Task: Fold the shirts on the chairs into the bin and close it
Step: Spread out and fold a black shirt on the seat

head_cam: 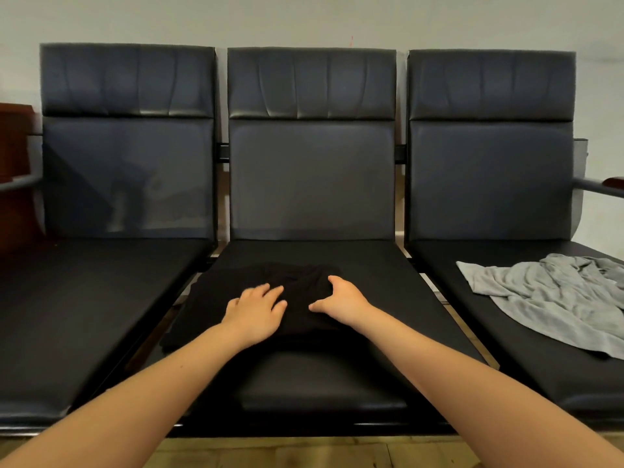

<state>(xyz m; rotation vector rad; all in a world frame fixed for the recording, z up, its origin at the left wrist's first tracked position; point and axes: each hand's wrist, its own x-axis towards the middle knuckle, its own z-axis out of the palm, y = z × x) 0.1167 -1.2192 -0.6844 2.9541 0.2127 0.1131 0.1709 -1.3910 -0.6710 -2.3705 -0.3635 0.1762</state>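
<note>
Both hands work a dark, bunched black cloth shirt (pixel 270 298) on the middle black padded chair seat (pixel 337 383). Left hand (pixel 255 310) lies flat on it, fingers spread and straight. Right hand (pixel 341 298) curls its fingers and thumb round a fold of the cloth. Part of this shirt hangs over the seat's left edge. A crumpled grey cloth shirt (pixel 547 295) lies on the right-hand seat (pixel 439 258), reaching its right edge.
</note>
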